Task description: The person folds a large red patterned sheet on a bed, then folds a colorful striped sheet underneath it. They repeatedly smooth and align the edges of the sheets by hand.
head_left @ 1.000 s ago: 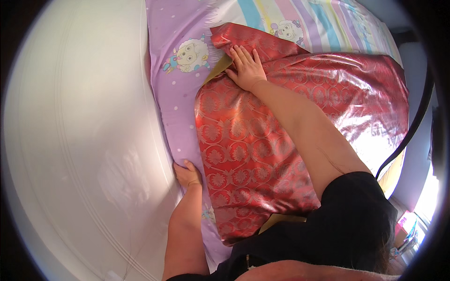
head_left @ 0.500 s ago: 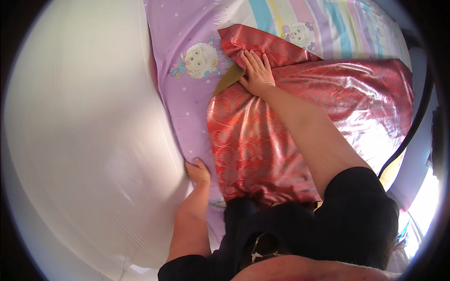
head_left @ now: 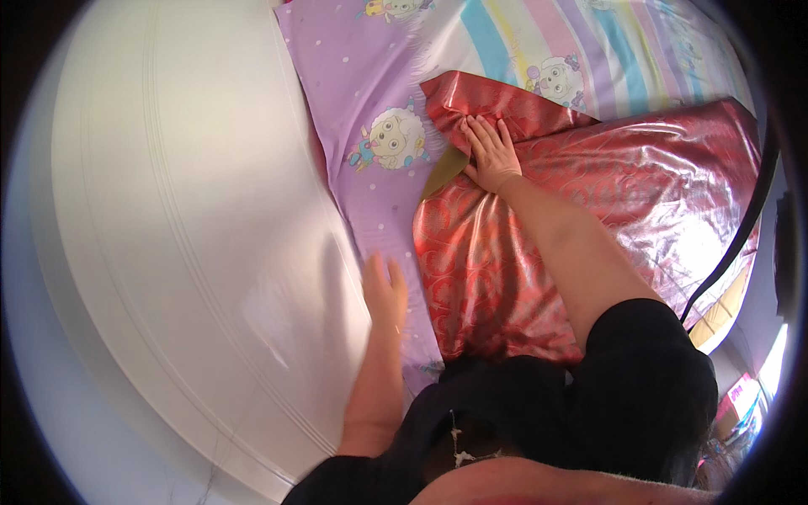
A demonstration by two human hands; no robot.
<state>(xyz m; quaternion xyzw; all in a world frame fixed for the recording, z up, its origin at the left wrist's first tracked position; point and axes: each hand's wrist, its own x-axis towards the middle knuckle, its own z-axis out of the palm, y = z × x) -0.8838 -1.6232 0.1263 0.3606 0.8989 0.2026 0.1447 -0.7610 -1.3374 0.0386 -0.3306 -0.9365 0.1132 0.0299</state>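
Note:
A shiny red patterned cloth (head_left: pixel 488 278) is spread over a printed bed sheet, with a creased fold near its far left corner. Part of its olive underside (head_left: pixel 444 173) shows at that fold. My right hand (head_left: pixel 493 153) rests flat on the red cloth beside the fold, fingers stretched out. Close to the left edge of the lilac part of the sheet (head_left: pixel 358 202) is my left hand (head_left: pixel 385 290), slightly blurred. Its fingers point away from me, apart, with nothing visible in them; whether it touches the sheet I cannot tell.
A large glossy white panel (head_left: pixel 194 236) with grooved lines runs along the left side of the bed. Striped, cartoon-printed sheet (head_left: pixel 555 34) covers the far side. At the right, a dark curved bar or cable (head_left: pixel 741 236) passes the cloth's edge, with colourful clutter (head_left: pixel 741 429) nearer me.
My left hand has come off the sheet's edge and moved forward, its fingers straightened. My right hand stays on the red cloth. The whole view has shifted slightly.

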